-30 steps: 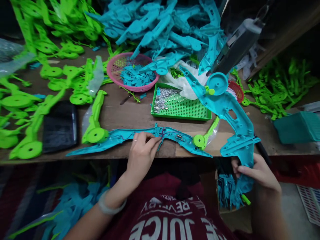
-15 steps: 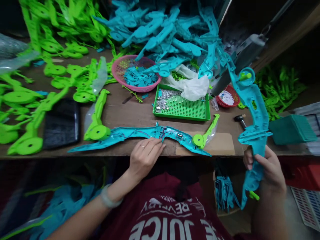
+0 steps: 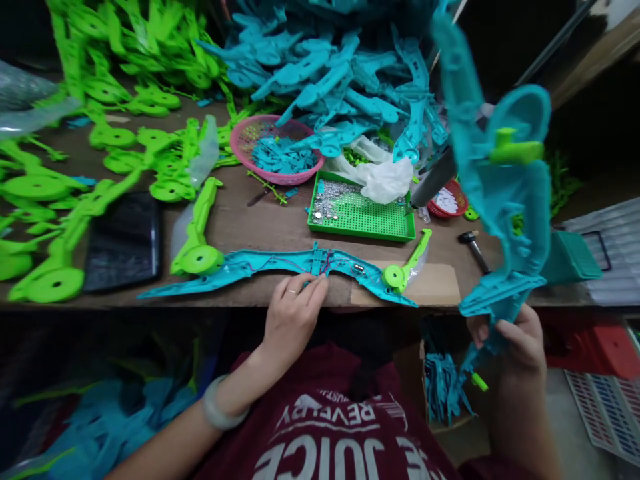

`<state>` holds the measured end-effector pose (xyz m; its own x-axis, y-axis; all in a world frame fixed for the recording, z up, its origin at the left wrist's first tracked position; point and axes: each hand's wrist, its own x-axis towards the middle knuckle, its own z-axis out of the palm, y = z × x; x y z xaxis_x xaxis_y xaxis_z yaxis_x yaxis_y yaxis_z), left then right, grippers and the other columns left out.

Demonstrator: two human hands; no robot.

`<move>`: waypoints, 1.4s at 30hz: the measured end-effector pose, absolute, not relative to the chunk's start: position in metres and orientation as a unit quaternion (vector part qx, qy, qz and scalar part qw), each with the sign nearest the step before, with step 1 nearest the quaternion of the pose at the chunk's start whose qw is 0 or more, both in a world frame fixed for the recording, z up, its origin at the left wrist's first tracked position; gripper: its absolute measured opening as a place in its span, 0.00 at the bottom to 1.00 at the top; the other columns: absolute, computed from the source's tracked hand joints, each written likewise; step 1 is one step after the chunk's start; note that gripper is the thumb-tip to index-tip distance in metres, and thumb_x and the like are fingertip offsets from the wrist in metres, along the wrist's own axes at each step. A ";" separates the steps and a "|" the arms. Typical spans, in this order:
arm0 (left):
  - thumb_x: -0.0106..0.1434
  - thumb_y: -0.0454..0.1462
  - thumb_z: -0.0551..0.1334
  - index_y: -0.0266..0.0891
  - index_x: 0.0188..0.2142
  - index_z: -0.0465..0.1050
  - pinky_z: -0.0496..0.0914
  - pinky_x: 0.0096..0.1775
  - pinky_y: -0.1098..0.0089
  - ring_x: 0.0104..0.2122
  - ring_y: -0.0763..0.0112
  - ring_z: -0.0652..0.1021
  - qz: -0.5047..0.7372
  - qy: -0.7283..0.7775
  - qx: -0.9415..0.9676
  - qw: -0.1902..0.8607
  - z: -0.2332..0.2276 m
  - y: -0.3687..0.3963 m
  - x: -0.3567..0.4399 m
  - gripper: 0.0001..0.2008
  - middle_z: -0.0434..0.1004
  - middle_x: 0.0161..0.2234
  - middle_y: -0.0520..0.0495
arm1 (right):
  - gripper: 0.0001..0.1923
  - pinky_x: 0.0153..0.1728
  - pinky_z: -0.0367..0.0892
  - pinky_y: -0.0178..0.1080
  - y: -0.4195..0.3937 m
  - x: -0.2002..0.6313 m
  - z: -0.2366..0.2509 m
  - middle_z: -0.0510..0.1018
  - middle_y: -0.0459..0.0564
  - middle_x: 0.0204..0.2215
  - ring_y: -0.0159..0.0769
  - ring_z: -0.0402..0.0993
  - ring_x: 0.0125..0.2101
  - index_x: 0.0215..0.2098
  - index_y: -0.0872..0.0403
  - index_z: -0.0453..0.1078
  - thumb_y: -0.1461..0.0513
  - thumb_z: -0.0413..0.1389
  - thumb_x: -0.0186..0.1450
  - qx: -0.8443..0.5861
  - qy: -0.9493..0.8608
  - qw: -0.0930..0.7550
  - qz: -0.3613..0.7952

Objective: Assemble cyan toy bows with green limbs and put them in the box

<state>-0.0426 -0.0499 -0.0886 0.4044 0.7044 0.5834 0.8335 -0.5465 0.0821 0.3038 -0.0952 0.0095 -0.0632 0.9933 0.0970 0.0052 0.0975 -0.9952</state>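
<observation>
The long teal bow half [image 3: 280, 263] lies left-to-right along the near counter [image 3: 280, 230] edge, the left hand [image 3: 293, 313] resting loosely open on its middle, while the right hand [image 3: 515, 337] grips an upright teal shell [image 3: 495, 187] at the right.

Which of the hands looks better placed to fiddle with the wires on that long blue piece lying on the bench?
Probably the left hand: its fingertips rest on the long blue piece beside the wires. The right hand grips another blue shell raised in the air.
</observation>
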 end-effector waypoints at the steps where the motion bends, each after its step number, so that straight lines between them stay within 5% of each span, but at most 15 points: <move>1: 0.71 0.29 0.56 0.31 0.47 0.75 0.69 0.46 0.60 0.42 0.58 0.80 -0.290 -0.462 -0.831 0.107 -0.088 -0.048 -0.044 0.11 0.84 0.37 0.42 | 0.08 0.15 0.66 0.38 -0.091 0.297 0.014 0.77 0.47 0.19 0.37 0.73 0.17 0.34 0.52 0.76 0.55 0.62 0.65 -0.471 -0.556 0.478 0.491; 5: 0.73 0.32 0.52 0.33 0.44 0.76 0.72 0.44 0.59 0.42 0.56 0.80 -0.262 -0.439 -0.859 0.041 -0.082 -0.035 -0.050 0.13 0.83 0.38 0.38 | 0.08 0.17 0.67 0.37 -0.059 0.264 0.042 0.78 0.45 0.21 0.35 0.73 0.19 0.32 0.51 0.74 0.56 0.64 0.65 -0.468 -0.621 0.383 0.499; 10: 0.74 0.36 0.50 0.38 0.41 0.76 0.75 0.38 0.62 0.35 0.59 0.81 -0.240 -0.386 -0.891 0.009 -0.075 -0.019 -0.062 0.15 0.82 0.37 0.41 | 0.11 0.20 0.68 0.33 -0.017 0.228 0.065 0.77 0.41 0.22 0.30 0.73 0.19 0.35 0.52 0.70 0.55 0.64 0.64 -0.421 -0.623 0.418 0.510; 13: 0.74 0.37 0.52 0.39 0.45 0.75 0.77 0.42 0.62 0.41 0.59 0.82 -0.290 -0.389 -0.874 -0.033 -0.063 -0.018 -0.062 0.14 0.81 0.44 0.39 | 0.13 0.20 0.69 0.32 -0.002 0.211 0.066 0.76 0.40 0.22 0.28 0.73 0.19 0.34 0.52 0.68 0.54 0.65 0.63 -0.394 -0.603 0.444 0.533; 17: 0.68 0.48 0.62 0.41 0.57 0.70 0.74 0.56 0.56 0.57 0.55 0.77 -0.451 -0.393 -0.710 -0.372 -0.026 -0.018 -0.043 0.22 0.76 0.57 0.39 | 0.19 0.17 0.65 0.31 0.016 0.174 0.060 0.76 0.39 0.22 0.28 0.71 0.16 0.33 0.52 0.66 0.50 0.67 0.58 -0.344 -0.561 0.492 0.570; 19: 0.63 0.52 0.66 0.42 0.63 0.64 0.74 0.56 0.56 0.59 0.52 0.76 -0.437 -0.351 -0.632 -0.535 -0.007 -0.018 -0.028 0.34 0.74 0.60 0.38 | 0.22 0.17 0.65 0.31 0.026 0.149 0.056 0.74 0.38 0.21 0.27 0.69 0.16 0.33 0.51 0.66 0.48 0.68 0.55 -0.327 -0.536 0.528 0.572; 21: 0.60 0.52 0.67 0.40 0.65 0.62 0.74 0.56 0.55 0.57 0.49 0.77 -0.395 -0.344 -0.620 -0.584 0.005 -0.015 -0.016 0.39 0.75 0.60 0.37 | 0.22 0.20 0.66 0.32 0.036 0.125 0.052 0.73 0.39 0.20 0.28 0.69 0.18 0.33 0.51 0.66 0.47 0.68 0.55 -0.324 -0.529 0.554 0.556; 25: 0.67 0.47 0.53 0.38 0.56 0.72 0.78 0.46 0.60 0.43 0.56 0.83 -0.364 -0.449 -0.726 -0.372 0.012 0.000 -0.032 0.24 0.84 0.46 0.41 | 0.19 0.30 0.71 0.36 0.050 0.102 0.047 0.77 0.46 0.28 0.34 0.74 0.30 0.37 0.52 0.69 0.47 0.63 0.59 -0.336 -0.600 0.570 0.450; 29: 0.63 0.42 0.54 0.40 0.47 0.76 0.76 0.37 0.61 0.35 0.54 0.82 -0.380 -0.547 -0.726 -0.174 0.028 0.019 -0.099 0.19 0.84 0.36 0.42 | 0.14 0.40 0.73 0.45 0.032 0.118 0.051 0.77 0.53 0.39 0.42 0.76 0.39 0.47 0.51 0.70 0.53 0.55 0.67 -0.381 -0.687 0.599 0.159; 31: 0.59 0.39 0.55 0.38 0.45 0.77 0.73 0.32 0.61 0.30 0.54 0.79 -0.384 -0.593 -0.701 -0.094 0.042 0.023 -0.136 0.18 0.82 0.33 0.39 | 0.11 0.42 0.73 0.50 0.012 0.130 0.064 0.77 0.54 0.40 0.44 0.75 0.40 0.48 0.49 0.70 0.56 0.53 0.69 -0.344 -0.753 0.561 -0.021; 34: 0.64 0.37 0.51 0.38 0.43 0.76 0.72 0.43 0.57 0.35 0.56 0.77 -0.364 -0.631 -0.683 0.049 0.061 0.019 -0.174 0.16 0.76 0.30 0.41 | 0.11 0.45 0.72 0.50 -0.012 0.129 0.098 0.77 0.53 0.39 0.45 0.75 0.40 0.50 0.47 0.70 0.58 0.53 0.70 -0.249 -0.857 0.406 -0.195; 37: 0.71 0.40 0.45 0.35 0.51 0.73 0.61 0.58 0.41 0.51 0.49 0.73 -0.316 -0.648 -0.689 0.079 0.073 0.014 -0.184 0.21 0.73 0.39 0.40 | 0.15 0.54 0.67 0.56 -0.003 0.104 0.125 0.74 0.58 0.45 0.50 0.71 0.50 0.52 0.56 0.71 0.58 0.48 0.74 -0.279 -0.908 0.237 -0.201; 39: 0.74 0.43 0.39 0.33 0.56 0.69 0.55 0.60 0.36 0.58 0.46 0.68 -0.279 -0.646 -0.707 0.075 0.075 0.011 -0.180 0.26 0.72 0.46 0.38 | 0.20 0.59 0.61 0.61 0.022 0.088 0.125 0.68 0.58 0.53 0.56 0.63 0.60 0.58 0.56 0.66 0.53 0.52 0.74 -0.304 -0.929 0.158 -0.141; 42: 0.75 0.46 0.34 0.37 0.59 0.68 0.54 0.60 0.34 0.62 0.42 0.64 -0.244 -0.620 -0.742 0.071 0.073 0.005 -0.171 0.30 0.71 0.52 0.38 | 0.34 0.58 0.62 0.60 0.058 0.082 0.102 0.64 0.58 0.57 0.57 0.63 0.60 0.66 0.52 0.57 0.47 0.59 0.68 -0.302 -0.947 0.079 -0.073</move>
